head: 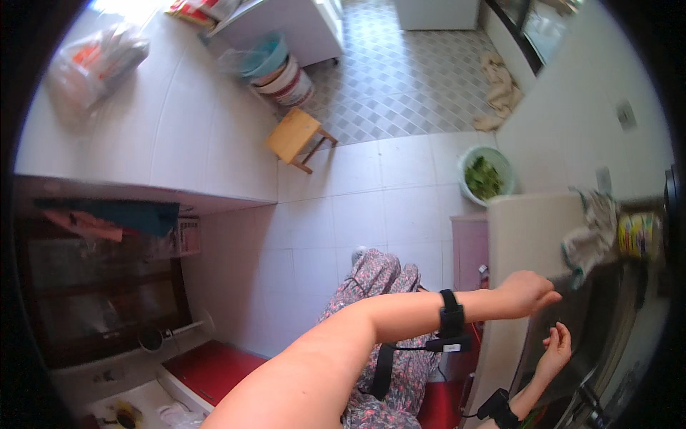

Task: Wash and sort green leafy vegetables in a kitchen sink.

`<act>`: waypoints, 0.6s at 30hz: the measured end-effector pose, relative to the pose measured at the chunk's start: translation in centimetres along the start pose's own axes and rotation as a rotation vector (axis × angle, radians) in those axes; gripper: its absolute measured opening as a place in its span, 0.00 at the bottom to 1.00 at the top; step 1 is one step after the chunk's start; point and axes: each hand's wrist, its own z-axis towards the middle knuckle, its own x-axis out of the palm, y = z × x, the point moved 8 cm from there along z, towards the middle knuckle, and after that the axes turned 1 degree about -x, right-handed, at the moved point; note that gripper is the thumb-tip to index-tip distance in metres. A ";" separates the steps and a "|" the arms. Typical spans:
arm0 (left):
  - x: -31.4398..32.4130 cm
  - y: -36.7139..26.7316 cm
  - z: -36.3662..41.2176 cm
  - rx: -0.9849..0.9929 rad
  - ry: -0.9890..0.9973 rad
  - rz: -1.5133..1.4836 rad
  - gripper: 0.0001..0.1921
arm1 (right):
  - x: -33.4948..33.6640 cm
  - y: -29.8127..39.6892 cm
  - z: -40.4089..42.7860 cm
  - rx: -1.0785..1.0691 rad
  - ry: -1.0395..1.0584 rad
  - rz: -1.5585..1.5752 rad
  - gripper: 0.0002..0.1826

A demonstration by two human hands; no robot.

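Note:
My left arm reaches across to the right, and my left hand (528, 295) is above the edge of the sink basin (587, 316). Its fingers are curled; their inner side is turned away, so I cannot tell whether they hold anything. Just below it, over the basin, my right hand (558, 344) has loosely bent fingers, slightly apart, with nothing visible in them. The hands do not touch. A black strap with a small device (452, 313) is around my left wrist, and a similar one (498, 410) is around my right. A dark faucet (592, 399) stands near the right hand.
Gloves or cloths (589, 236) lie on the pale counter (528, 228) beside a yellow-labelled container (638, 234). On the floor, a green basin (509, 174) holds leafy greens (484, 179). A wooden stool (293, 137) stands before stacked buckets (286, 80). A plastic bag (99, 67) lies on the white surface at left.

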 end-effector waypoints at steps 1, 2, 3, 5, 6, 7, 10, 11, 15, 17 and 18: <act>-4.1 0.4 -1.0 -0.070 -0.062 0.048 0.15 | 1.3 2.2 -0.1 -0.009 0.056 0.149 0.10; -8.5 0.7 -2.3 -0.140 -0.128 0.098 0.15 | 2.6 4.7 -0.4 -0.016 0.118 0.299 0.10; -12.3 1.2 -4.5 -0.092 -0.274 -0.010 0.15 | 4.4 6.5 -1.0 -0.087 0.169 0.403 0.11; -19.4 2.1 -8.8 -0.213 -0.409 0.029 0.15 | 7.1 11.7 -2.4 -0.146 0.183 0.320 0.13; -22.9 2.9 -11.3 -0.320 -0.441 0.058 0.14 | 8.9 14.8 -3.2 -0.157 0.223 0.351 0.14; -27.2 2.4 -14.3 -0.275 -0.571 0.136 0.12 | 10.5 17.6 -3.8 -0.167 0.265 0.380 0.15; -39.8 -0.2 -24.6 -0.263 -0.915 0.182 0.10 | 16.6 26.5 -3.9 -0.348 0.453 0.407 0.16; -41.4 -0.7 -28.9 -0.288 -1.017 0.270 0.10 | 18.1 29.0 -4.3 -0.471 0.518 0.361 0.15; -46.0 -3.7 -48.7 -0.531 -1.537 0.268 0.13 | 26.6 39.3 -11.3 -0.809 0.693 0.347 0.13; -43.3 -3.1 -56.6 -0.634 -1.721 0.113 0.12 | 28.5 43.0 -15.0 -1.014 0.699 0.220 0.14; -40.5 -3.3 -60.0 -0.654 -1.842 0.129 0.12 | 29.3 43.3 -17.0 -1.068 0.724 0.171 0.14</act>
